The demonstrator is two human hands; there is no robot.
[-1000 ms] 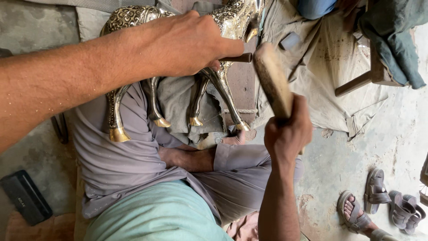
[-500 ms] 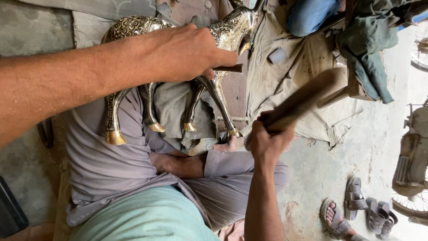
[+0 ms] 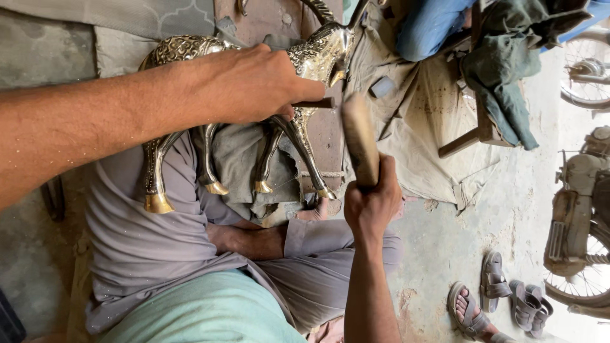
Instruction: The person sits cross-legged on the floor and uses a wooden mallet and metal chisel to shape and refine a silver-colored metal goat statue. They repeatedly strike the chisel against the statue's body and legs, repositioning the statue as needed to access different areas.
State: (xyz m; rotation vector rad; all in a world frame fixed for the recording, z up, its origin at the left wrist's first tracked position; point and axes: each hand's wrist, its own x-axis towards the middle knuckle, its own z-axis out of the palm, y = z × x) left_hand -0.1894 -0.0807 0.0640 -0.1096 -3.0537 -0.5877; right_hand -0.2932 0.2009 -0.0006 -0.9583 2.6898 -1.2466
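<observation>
Two hands busy: left hand (image 3: 254, 86) grips punch (image 3: 314, 103) on brass deer (image 3: 311, 60); right hand (image 3: 372, 203) clutches mallet (image 3: 359, 136); dusty concrete floor (image 3: 445, 254).

Brass deer figurine (image 3: 305, 70), polished and engraved all over, lying across the upper middle of the frame with four slim legs ending in gold-toned hooves. Thin dark punch (image 3: 316, 103) pressed against its chest, just right of centre. Wooden mallet (image 3: 360, 140), pale and oblong, standing upright just beside the punch's free end.
</observation>
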